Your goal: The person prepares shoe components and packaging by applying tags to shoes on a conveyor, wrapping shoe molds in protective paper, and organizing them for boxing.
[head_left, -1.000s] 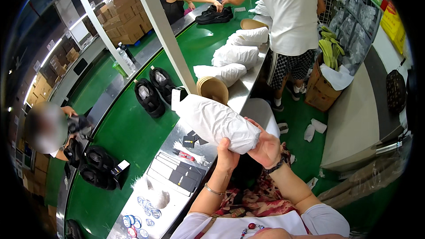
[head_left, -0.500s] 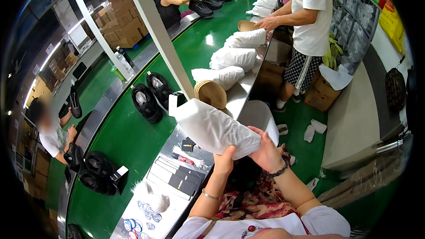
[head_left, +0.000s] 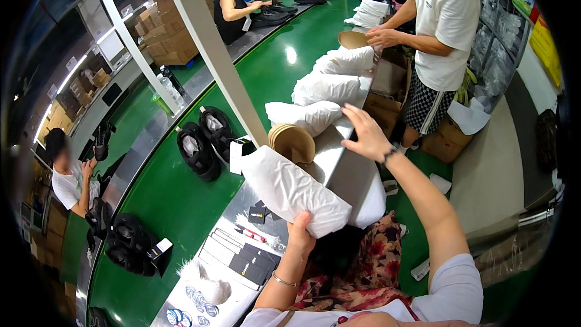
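Observation:
My left hand (head_left: 301, 234) grips the lower end of a long white paper-wrapped bundle (head_left: 296, 191), with its thumb on top. The bundle is about the length of a shoe, and its contents are hidden. Stretched out over the metal edge of the bench, my right hand (head_left: 368, 135) is empty, its fingers apart. It is nearest to another white wrapped bundle (head_left: 304, 117), close to one end of it. Between the two bundles sits a nested stack of tan curved inserts (head_left: 292, 143).
Beyond lie more white bundles (head_left: 327, 88). Black shoes (head_left: 198, 151) stand on the green belt (head_left: 236, 79) beside a white post (head_left: 212, 54). Black tags (head_left: 253, 263) and a red-handled tool (head_left: 254, 235) lie left of my hand. A co-worker (head_left: 445, 24) holds a tan insert (head_left: 353, 39).
My right hand has let go of the bundle and moved up and away toward the other wrapped bundles. My left hand keeps hold of it, slightly lower. The far co-worker has lowered the shoes.

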{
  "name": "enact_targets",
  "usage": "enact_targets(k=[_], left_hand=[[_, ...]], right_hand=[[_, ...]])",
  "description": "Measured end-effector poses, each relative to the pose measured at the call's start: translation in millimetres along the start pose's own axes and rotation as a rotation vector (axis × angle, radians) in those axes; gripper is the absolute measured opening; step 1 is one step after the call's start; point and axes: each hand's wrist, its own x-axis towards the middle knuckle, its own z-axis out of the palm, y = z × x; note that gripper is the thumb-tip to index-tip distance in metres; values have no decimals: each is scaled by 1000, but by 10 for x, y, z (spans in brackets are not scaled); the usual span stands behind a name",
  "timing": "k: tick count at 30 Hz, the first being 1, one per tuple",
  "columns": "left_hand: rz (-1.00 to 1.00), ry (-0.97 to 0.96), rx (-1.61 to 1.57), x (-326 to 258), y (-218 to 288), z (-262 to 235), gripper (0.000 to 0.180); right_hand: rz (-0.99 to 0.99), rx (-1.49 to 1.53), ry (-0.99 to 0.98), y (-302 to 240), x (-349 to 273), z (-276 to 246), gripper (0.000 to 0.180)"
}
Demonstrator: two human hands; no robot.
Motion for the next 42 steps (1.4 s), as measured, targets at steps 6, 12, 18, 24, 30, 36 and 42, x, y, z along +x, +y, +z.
enact_targets(k=[6,12,18,24,30,36,42], left_hand=[[-51,70,15,103,-102,-95,78],[-74,45,18,112,-120,-140,78],[-91,29,31,109,-51,-66,74],[-175,23,38,166,-41,144,71],[-104,-75,181,147,-199,-15,83],[-217,-323,47,-81,-58,303,120],[-243,-286,35,-193,-66,271,96]], right_hand=[[-108,-362,-423,332,850,500,105],[-217,-375,-370,653,832,889,100],[132,-58,-345,402,587,390,90],[366,861,-449,169,-20,-738,92],[340,907,-656,-792,-466,-1176,85],[290,451,-745,-1186,-590,-884,93],[257,277,-626,-1300,-786,-712,99]])
